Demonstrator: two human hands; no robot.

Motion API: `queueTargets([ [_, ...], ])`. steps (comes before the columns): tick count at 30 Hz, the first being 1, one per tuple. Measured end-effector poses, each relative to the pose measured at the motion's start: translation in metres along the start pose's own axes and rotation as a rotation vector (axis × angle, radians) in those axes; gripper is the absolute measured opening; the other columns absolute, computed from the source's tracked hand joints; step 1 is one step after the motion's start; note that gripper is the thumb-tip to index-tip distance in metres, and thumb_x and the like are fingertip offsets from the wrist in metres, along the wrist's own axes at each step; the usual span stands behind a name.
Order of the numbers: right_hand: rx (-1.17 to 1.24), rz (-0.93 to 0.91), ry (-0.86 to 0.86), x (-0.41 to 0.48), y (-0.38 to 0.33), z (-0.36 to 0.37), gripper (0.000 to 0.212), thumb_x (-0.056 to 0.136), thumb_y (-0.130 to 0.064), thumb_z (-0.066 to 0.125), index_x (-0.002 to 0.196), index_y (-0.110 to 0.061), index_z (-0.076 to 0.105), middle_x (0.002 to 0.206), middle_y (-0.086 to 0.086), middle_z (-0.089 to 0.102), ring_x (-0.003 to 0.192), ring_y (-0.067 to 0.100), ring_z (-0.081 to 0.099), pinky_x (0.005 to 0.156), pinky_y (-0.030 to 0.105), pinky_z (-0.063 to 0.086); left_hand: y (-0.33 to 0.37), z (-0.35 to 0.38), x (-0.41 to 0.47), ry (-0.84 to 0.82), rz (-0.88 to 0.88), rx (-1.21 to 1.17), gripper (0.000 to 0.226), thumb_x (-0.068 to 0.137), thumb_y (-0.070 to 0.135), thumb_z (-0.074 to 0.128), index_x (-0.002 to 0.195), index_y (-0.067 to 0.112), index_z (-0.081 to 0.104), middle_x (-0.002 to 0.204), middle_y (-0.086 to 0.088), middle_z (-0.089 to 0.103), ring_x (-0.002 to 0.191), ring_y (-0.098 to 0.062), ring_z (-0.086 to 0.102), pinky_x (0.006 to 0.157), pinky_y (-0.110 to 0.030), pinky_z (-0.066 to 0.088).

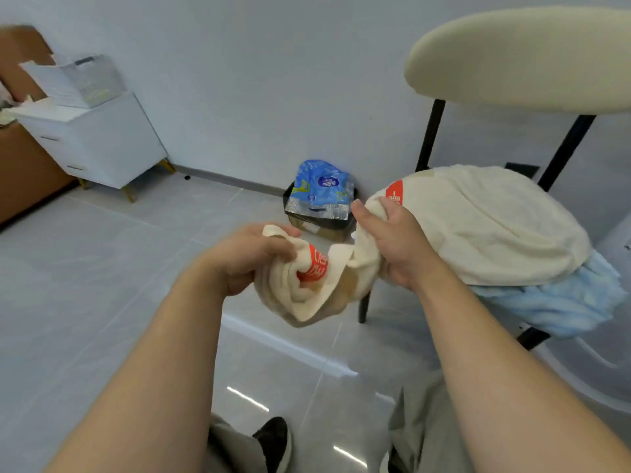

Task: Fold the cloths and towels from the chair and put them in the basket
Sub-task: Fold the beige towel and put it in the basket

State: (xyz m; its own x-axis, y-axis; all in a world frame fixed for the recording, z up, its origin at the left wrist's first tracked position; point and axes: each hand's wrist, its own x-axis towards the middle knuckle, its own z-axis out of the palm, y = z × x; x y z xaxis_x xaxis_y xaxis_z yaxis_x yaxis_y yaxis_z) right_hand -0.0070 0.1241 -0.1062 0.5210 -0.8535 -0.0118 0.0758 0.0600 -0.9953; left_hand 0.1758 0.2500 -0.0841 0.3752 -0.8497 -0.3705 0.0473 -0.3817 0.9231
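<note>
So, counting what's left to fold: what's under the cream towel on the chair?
A fluffy light blue cloth sticks out beneath the cream towel. Anything else under it is covered.

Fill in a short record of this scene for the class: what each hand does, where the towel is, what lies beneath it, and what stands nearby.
left hand: grips a bunched end of the towel
right hand: grips the towel nearer the chair
towel: cream, red labels; part on the seat, part held off it
blue cloth: on the seat under the towel, hanging over the edge
nearby: bin with a blue packet; white cabinet
fold: not yet done
</note>
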Motion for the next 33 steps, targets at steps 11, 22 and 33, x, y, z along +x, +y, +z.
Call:
queueTargets([
  [11,-0.096,0.232,-0.248,0.030,0.043,0.037,0.012,0.099,-0.020,0.060,0.089,-0.017,0.055,0.087,0.009,0.060,0.084,0.020,0.057,0.070,0.031,0.046,-0.060,-0.033,0.067,0.432,0.075,0.539,0.047,0.094,0.008,0.046,0.138,0.025,0.050,0.122,-0.001,0.058,0.113,-0.024,0.056,0.089,-0.034,0.046],
  [22,-0.639,0.047,-0.321,0.040,0.060,0.056,0.025,0.101,-0.040,0.052,0.085,-0.022,0.048,0.072,-0.010,0.048,0.062,0.002,0.042,0.057,0.018,0.035,-0.065,-0.042,0.075,0.441,0.182,0.660,0.044,0.082,0.001,0.046,0.105,0.029,0.071,0.097,0.003,0.072,0.092,-0.018,0.063,0.077,-0.030,0.050],
  [33,-0.662,0.167,-0.565,0.039,0.053,0.063,0.045,0.082,-0.028,0.079,0.047,-0.027,0.050,0.047,-0.015,0.043,0.048,0.001,0.039,0.050,0.019,0.032,-0.087,-0.046,0.060,0.415,0.290,0.771,0.024,0.081,0.020,0.051,0.095,0.027,0.070,0.084,0.009,0.067,0.082,-0.014,0.061,0.064,-0.030,0.046],
])
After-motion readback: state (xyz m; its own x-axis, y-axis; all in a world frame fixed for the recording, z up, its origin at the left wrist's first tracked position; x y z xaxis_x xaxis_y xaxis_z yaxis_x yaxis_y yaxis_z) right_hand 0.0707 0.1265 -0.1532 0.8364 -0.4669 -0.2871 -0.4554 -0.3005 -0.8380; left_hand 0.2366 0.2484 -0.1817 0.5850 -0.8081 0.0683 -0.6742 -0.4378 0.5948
